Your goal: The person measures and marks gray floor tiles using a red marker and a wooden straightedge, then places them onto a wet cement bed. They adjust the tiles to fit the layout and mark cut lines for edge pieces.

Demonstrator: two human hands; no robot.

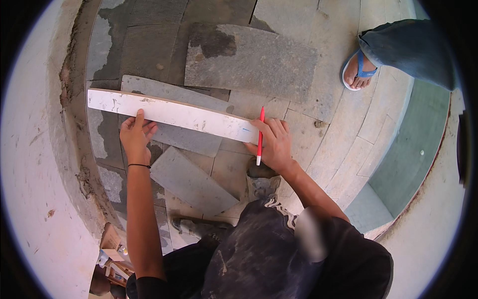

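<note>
A long, narrow white strip (174, 110) with dark smudges stretches across in front of me, its right end slightly nearer. My left hand (136, 138) holds its lower edge left of the middle, thumb on the white face and the other fingers partly hidden. At the right end, my right hand (275, 144) grips the strip and also has a red pen (261, 132) with a white end pinched in it. A small blue mark shows on the strip beside that hand. Beneath the strip lies a loose grey tile (186, 137), partly covered by it.
Another grey tile (191, 182) lies askew nearer my feet, and a large grey slab (264, 65) lies farther off. Another person's foot (359, 71) in a blue flip-flop stands at upper right. A white wall (30, 144) bounds the left; a greenish panel (403, 149) is right.
</note>
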